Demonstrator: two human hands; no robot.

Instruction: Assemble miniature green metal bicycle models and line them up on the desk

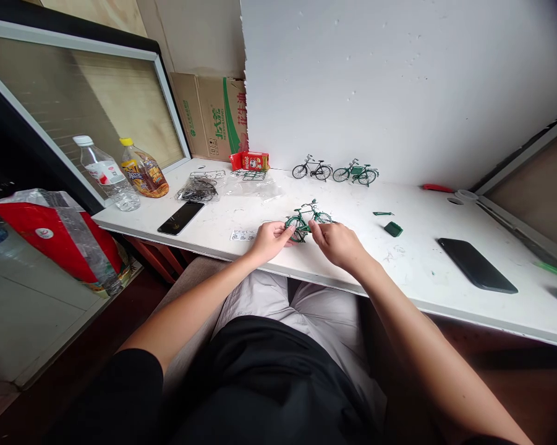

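A green model bicycle (306,217) stands near the front edge of the white table, between my two hands. My left hand (272,240) has its fingers closed on the wheel at the bicycle's left end. With its fingers curled, my right hand (336,240) meets the bicycle's right side; whatever its fingertips pinch is too small to make out. To the right lie a small green box-like part (393,229) and a thin green strip (383,213). A printed paper slip (242,235) lies just left of my left hand.
Two finished model bicycles, one black (311,168) and one green (355,172), stand by the back wall. Bagged parts (198,188), a phone (181,218) and two bottles (143,168) are at the left. A black flat object (477,266) lies at the right.
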